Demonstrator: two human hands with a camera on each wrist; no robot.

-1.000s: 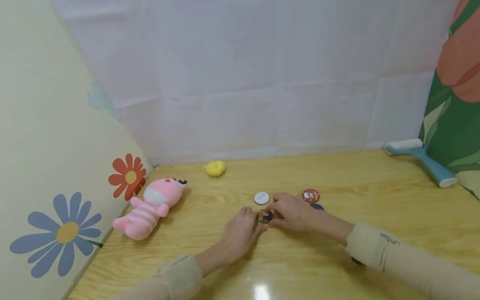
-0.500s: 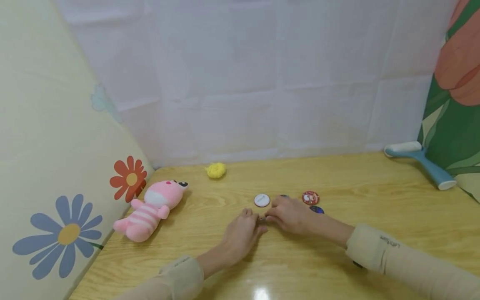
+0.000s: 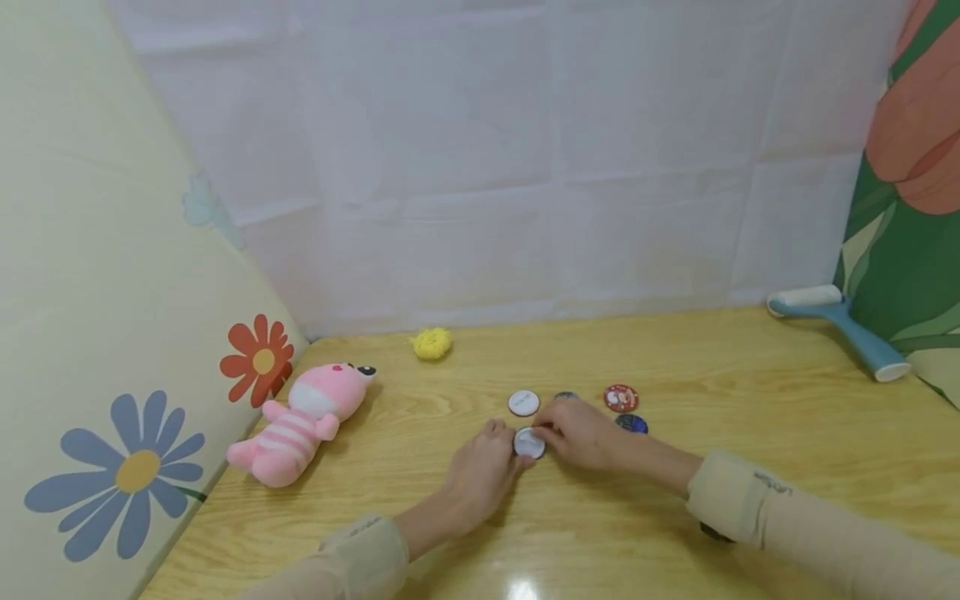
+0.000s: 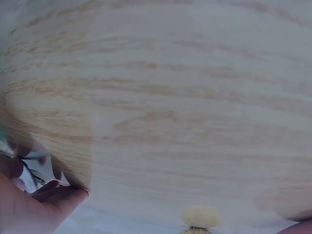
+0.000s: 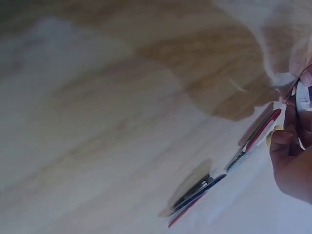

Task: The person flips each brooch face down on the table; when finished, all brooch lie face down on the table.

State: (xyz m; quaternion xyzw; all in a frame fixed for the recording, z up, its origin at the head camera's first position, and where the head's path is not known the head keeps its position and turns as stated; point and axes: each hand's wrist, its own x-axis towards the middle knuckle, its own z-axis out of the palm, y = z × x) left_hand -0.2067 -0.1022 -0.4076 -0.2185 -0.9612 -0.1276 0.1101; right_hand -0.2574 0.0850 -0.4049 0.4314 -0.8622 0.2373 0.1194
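Observation:
A round badge (image 3: 529, 443), pale face up, is held between the two hands above the wooden table (image 3: 600, 542). My left hand (image 3: 480, 479) grips its left edge, with the thumb along the near side. My right hand (image 3: 588, 433) pinches the right edge between thumb and fingers; the right wrist view shows this badge (image 5: 302, 97) almost edge-on. Just behind lies another badge (image 3: 523, 403), white with a red rim. A red patterned badge (image 3: 622, 398) and a dark blue badge (image 3: 632, 424) lie beyond the right hand. One more dark badge (image 3: 566, 396) is mostly hidden behind its fingers.
At the left lies a pink striped plush toy (image 3: 288, 433). A fuzzy yellow ball (image 3: 432, 343) sits near the back edge. In the far right corner rests a blue-handled lint roller (image 3: 847, 321). A white cloth (image 3: 450, 167) hangs behind the table.
The held badge has turned over: its dark picture side faced up, then it stood edge-on, and now its pale side shows. Both hands stay nearly in place, the right fingers shifting slightly.

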